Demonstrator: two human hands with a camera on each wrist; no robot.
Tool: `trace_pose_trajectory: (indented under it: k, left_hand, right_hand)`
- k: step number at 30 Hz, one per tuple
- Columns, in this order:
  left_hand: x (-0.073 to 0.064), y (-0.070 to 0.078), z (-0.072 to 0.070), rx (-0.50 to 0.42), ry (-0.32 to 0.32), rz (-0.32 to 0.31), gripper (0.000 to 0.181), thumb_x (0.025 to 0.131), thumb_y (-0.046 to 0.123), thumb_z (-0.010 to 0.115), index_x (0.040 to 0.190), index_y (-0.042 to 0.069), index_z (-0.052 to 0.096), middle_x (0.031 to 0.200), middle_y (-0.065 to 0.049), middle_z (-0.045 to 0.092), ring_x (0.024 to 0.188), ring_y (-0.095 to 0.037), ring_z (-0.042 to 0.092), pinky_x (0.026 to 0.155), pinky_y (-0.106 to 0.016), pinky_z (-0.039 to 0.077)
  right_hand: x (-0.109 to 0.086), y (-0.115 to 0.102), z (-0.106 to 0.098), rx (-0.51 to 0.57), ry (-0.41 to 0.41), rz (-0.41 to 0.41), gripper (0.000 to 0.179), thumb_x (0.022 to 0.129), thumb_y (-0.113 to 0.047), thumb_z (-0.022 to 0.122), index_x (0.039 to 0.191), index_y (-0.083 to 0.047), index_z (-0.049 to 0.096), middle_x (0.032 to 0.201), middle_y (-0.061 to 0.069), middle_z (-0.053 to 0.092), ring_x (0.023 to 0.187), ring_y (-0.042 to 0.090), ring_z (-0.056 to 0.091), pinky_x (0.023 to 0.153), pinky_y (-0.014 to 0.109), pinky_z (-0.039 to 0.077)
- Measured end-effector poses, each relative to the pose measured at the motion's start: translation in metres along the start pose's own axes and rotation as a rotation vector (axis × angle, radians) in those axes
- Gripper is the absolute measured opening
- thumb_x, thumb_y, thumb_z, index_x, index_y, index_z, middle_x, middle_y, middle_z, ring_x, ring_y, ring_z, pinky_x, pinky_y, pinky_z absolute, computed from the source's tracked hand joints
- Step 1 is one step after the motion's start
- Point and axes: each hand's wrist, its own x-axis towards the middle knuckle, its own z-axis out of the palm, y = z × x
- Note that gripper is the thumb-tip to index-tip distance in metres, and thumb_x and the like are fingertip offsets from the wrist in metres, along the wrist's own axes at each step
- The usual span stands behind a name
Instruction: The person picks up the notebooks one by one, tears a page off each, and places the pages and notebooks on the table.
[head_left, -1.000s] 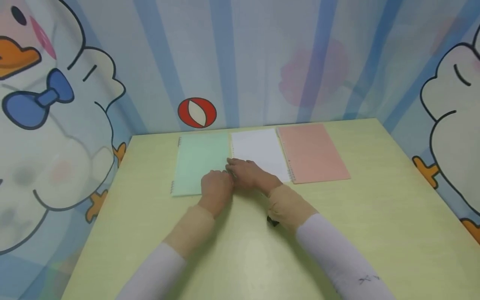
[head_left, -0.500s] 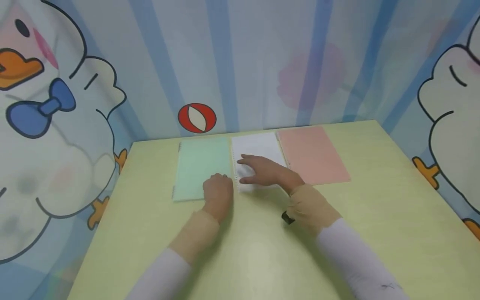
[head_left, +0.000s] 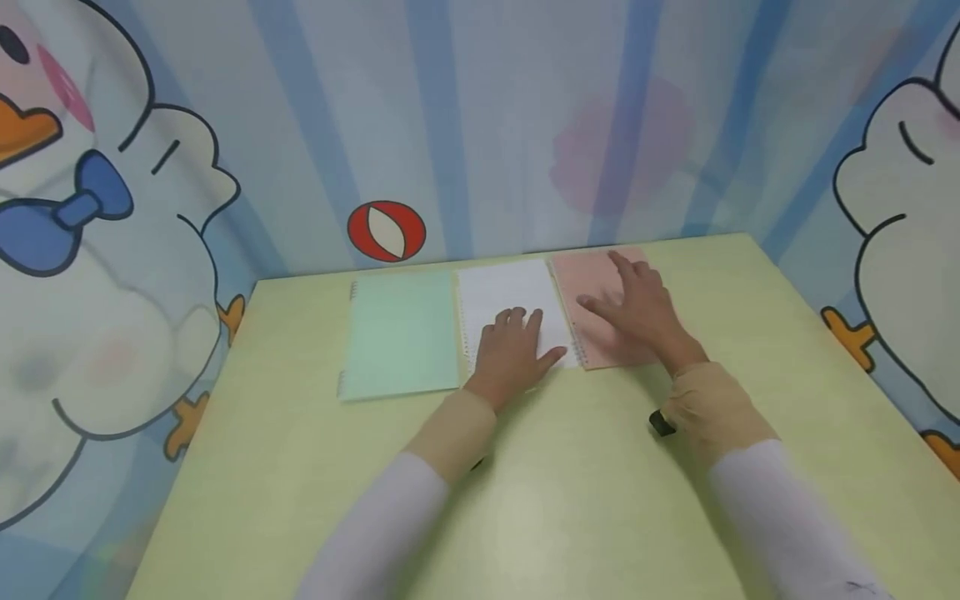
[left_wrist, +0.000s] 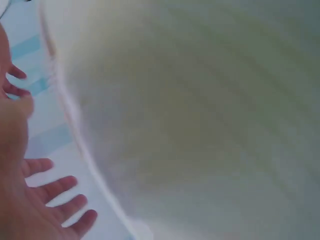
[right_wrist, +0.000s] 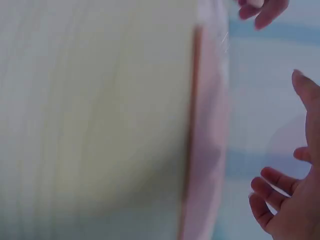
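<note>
Three spiral-bound notebooks lie side by side near the back of the table: a mint green notebook (head_left: 401, 333) on the left, a white notebook (head_left: 491, 287) in the middle and a pink notebook (head_left: 581, 279) on the right. Over the lower part of the white one is my left hand (head_left: 510, 354), its fingers spread. My right hand (head_left: 641, 308) is above the pink one, thumb and fingers apart. Neither hand grips anything. In the right wrist view the pink notebook (right_wrist: 207, 130) appears edge-on beside the right hand (right_wrist: 285, 205). Contact with the covers cannot be told.
The pale yellow-green table (head_left: 525, 500) reaches back to a striped blue-white backdrop (head_left: 510, 125) with cartoon ducks at both sides. A printed red ball (head_left: 386, 231) shows on the backdrop behind the green notebook.
My left hand has left the green notebook's lower right corner and moved right over the white one. The right hand has moved right from the green-white seam, across the white notebook, to the pink one.
</note>
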Motion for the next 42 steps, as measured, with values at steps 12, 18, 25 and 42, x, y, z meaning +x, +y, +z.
trace_pose_trajectory:
  k: [12, 18, 25, 42]
  left_hand:
    - [0.031, 0.05, 0.016, -0.023, -0.263, 0.112, 0.076, 0.108, 0.066, 0.034, 0.169, 0.021, 0.03, 0.176, -0.006, 0.023, 0.161, -0.033, 0.022, 0.123, -0.051, 0.033]
    - [0.03, 0.058, 0.007, -0.031, -0.285, 0.103, 0.07, 0.11, 0.06, 0.036, 0.169, 0.023, 0.031, 0.177, -0.008, 0.019, 0.162, -0.032, 0.018, 0.125, -0.055, 0.028]
    - [0.04, 0.068, 0.008, -0.008, -0.283, 0.11, 0.07, 0.11, 0.059, 0.038, 0.169, 0.02, 0.032, 0.176, -0.011, 0.021, 0.162, -0.029, 0.02, 0.125, -0.057, 0.027]
    - [0.048, 0.082, 0.002, 0.056, -0.317, 0.091, 0.071, 0.109, 0.059, 0.043, 0.167, 0.018, 0.036, 0.174, -0.013, 0.027, 0.16, -0.026, 0.027, 0.122, -0.055, 0.035]
  right_hand:
    - [-0.022, 0.065, -0.023, -0.098, -0.164, 0.304, 0.103, 0.098, -0.066, 0.061, 0.145, 0.023, 0.037, 0.141, 0.049, 0.037, 0.128, 0.066, 0.041, 0.103, 0.073, 0.041]
    - [-0.022, 0.07, -0.026, -0.093, -0.221, 0.313, 0.1, 0.1, -0.065, 0.057, 0.138, 0.027, 0.044, 0.139, 0.049, 0.043, 0.129, 0.064, 0.044, 0.106, 0.07, 0.042]
    - [-0.024, 0.078, -0.03, -0.085, -0.191, 0.303, 0.1, 0.1, -0.06, 0.06, 0.141, 0.028, 0.036, 0.138, 0.05, 0.044, 0.129, 0.065, 0.046, 0.107, 0.069, 0.042]
    - [-0.027, 0.073, -0.027, -0.122, -0.123, 0.307, 0.099, 0.102, -0.05, 0.065, 0.145, 0.03, 0.024, 0.135, 0.052, 0.046, 0.126, 0.063, 0.051, 0.103, 0.066, 0.046]
